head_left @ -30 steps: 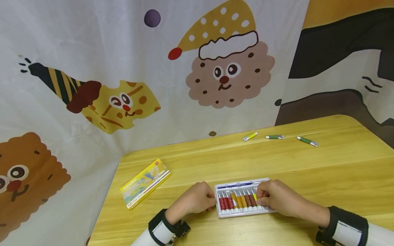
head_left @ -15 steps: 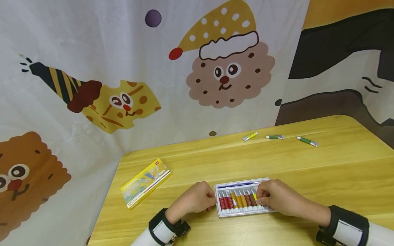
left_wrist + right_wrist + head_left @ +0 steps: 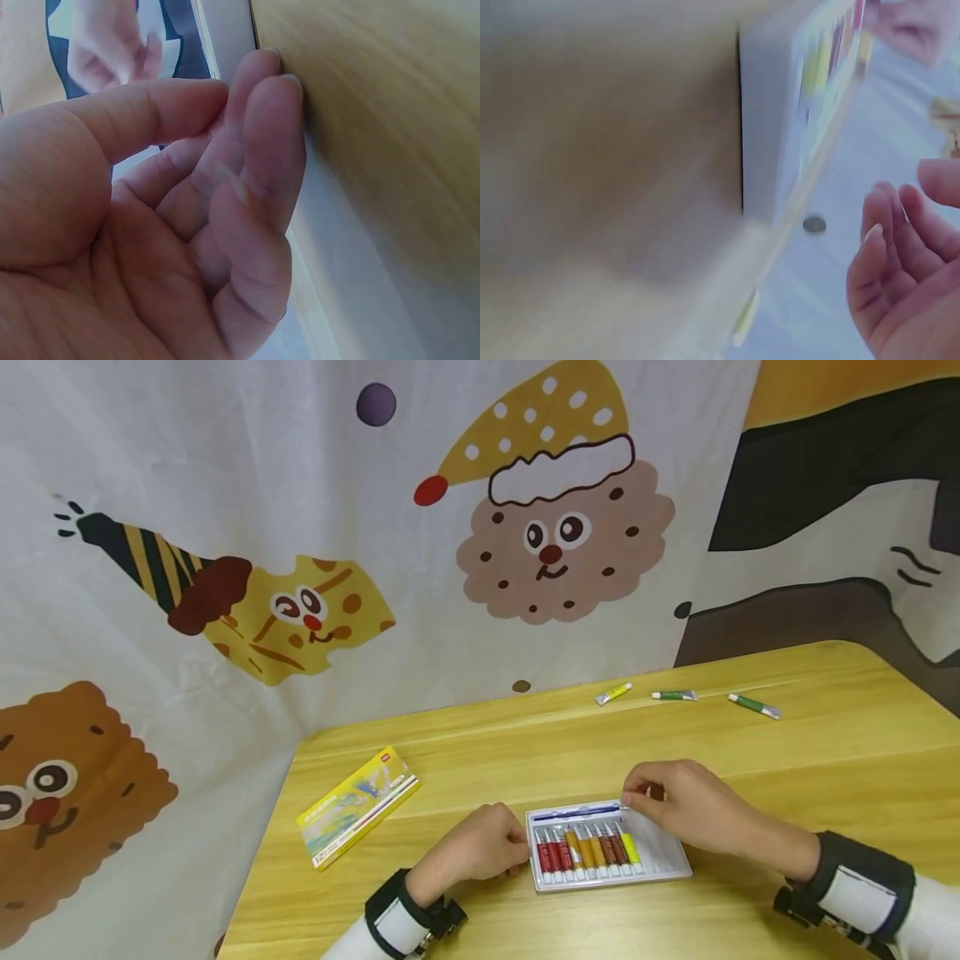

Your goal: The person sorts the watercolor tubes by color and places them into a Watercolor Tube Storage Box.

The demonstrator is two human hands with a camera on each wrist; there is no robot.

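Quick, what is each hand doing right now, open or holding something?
Left hand: closed, pinching the left edge of the paint tray.
Right hand: open, holding nothing.

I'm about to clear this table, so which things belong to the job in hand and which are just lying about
Likely the job's:
white tray
paint tubes in it
blue brush in it
three loose tubes, perhaps

Likely just lying about:
yellow box, off to one side, untouched

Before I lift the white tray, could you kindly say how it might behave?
The white tray looks shallow and thin-walled, so it is probably light and may flex. With its paint tubes gathered towards the left, that end could dip.
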